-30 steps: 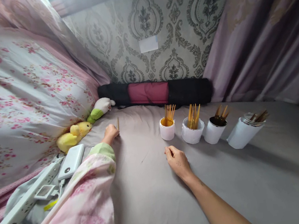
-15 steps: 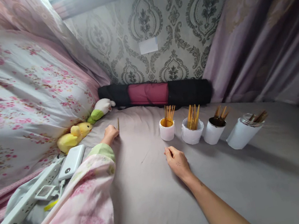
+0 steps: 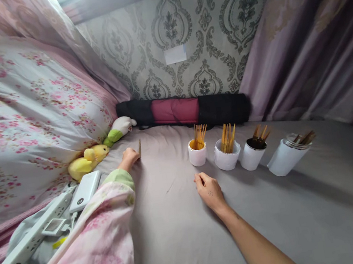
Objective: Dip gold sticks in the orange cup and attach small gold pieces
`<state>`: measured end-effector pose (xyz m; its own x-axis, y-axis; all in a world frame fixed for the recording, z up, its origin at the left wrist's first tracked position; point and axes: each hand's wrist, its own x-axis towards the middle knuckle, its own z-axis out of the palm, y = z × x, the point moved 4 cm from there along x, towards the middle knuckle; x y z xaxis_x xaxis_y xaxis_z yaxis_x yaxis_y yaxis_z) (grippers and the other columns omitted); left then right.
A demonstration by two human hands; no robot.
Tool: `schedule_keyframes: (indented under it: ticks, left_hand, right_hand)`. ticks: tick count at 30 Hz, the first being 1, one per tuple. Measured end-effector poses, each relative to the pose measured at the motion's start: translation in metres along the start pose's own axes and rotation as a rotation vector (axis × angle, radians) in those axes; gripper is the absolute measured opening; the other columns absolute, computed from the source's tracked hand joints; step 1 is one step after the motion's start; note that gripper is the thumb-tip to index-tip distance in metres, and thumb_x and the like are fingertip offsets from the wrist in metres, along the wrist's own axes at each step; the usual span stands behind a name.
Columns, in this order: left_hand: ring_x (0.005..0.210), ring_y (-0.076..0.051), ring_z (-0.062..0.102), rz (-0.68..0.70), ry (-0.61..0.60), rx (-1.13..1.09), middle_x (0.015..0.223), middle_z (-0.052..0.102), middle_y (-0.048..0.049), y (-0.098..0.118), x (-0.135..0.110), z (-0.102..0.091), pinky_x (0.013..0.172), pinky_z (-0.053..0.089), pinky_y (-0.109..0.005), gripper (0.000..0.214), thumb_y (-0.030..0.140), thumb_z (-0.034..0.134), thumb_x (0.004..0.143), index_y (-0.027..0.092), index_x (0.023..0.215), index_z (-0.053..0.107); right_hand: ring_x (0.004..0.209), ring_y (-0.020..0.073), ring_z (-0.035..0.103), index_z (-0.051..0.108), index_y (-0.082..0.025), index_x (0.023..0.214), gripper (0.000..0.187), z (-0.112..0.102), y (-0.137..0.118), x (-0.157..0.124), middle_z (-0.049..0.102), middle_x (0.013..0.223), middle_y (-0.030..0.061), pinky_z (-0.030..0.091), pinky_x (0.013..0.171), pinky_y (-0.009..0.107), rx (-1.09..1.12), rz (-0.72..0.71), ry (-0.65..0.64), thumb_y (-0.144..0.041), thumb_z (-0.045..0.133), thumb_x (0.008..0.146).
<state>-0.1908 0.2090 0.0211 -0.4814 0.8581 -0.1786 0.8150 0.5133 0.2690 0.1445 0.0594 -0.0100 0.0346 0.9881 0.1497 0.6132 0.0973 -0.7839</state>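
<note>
My left hand (image 3: 130, 157) is closed around a slim, pointed wooden stick (image 3: 140, 146), whose upper part stands up beyond the fingers at the far left of the sheet. The stick's lower end is hidden by the hand. On the sheet, before the leftmost cup, rests my right hand (image 3: 209, 191) with its fingers curled in; whatever they may hold is hidden. Nearest to it stands a small white cup (image 3: 198, 157) of thin sticks. To its right come a wider white cup (image 3: 228, 161) with thicker sticks, a white cup with a dark inside (image 3: 253, 158), and a tilted-looking white jar (image 3: 285, 161), all holding sticks.
On the left lie a yellow plush toy (image 3: 84, 164), a white-and-green plush toy (image 3: 120, 128), a white power bank (image 3: 86, 191) and a power strip (image 3: 23, 245). A black-and-red roll (image 3: 176, 110) lines the wall. A thin dark strand (image 3: 171, 186) lies between my hands.
</note>
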Motion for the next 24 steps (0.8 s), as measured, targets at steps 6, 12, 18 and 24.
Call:
schedule_keyframes:
  ticks: [6, 12, 18, 24]
  left_hand:
    - [0.072, -0.021, 0.062, -0.016, -0.021, -0.029, 0.067, 0.064, -0.0102, -0.0027, 0.0051, 0.0022, 0.067, 0.046, -0.026, 0.011, 0.014, 0.058, 0.057, 0.014, 0.067, 0.062]
    - [0.070, -0.021, 0.062, -0.021, -0.022, -0.060, 0.067, 0.064, -0.0094, -0.0037, 0.0054, 0.0020, 0.065, 0.046, -0.025, 0.011, 0.015, 0.057, 0.057, 0.015, 0.067, 0.061]
    - [0.081, -0.025, 0.062, -0.033, 0.012, -0.067, 0.068, 0.062, -0.0100, 0.0009, 0.0014, -0.0052, 0.070, 0.046, -0.028, 0.014, 0.013, 0.056, 0.055, 0.015, 0.068, 0.060]
    - [0.068, -0.022, 0.063, -0.020, -0.010, -0.144, 0.063, 0.061, -0.0088, 0.0042, -0.0009, -0.0038, 0.061, 0.048, -0.027, 0.010, 0.016, 0.056, 0.059, 0.015, 0.068, 0.059]
  right_hand:
    - [0.065, 0.0131, 0.056, 0.061, -0.022, 0.075, 0.033, -0.0001, 0.0009, 0.0002, 0.066, 0.073, 0.0020, 0.033, 0.059, 0.022, -0.002, -0.003, 0.002, -0.038, 0.034, 0.087]
    - [0.061, 0.0130, 0.054, 0.060, -0.022, 0.075, 0.034, 0.0006, 0.0014, 0.0003, 0.065, 0.070, 0.0016, 0.032, 0.058, 0.023, -0.008, -0.012, 0.001, -0.038, 0.033, 0.087]
    - [0.055, 0.0119, 0.050, 0.061, -0.022, 0.074, 0.035, 0.0011, 0.0021, 0.0004, 0.064, 0.067, 0.0010, 0.030, 0.055, 0.023, -0.030, -0.013, 0.015, -0.038, 0.033, 0.087]
    - [0.056, 0.0123, 0.051, 0.060, -0.022, 0.074, 0.034, 0.0008, 0.0021, 0.0002, 0.064, 0.067, 0.0006, 0.030, 0.055, 0.023, -0.024, -0.015, 0.015, -0.039, 0.034, 0.087]
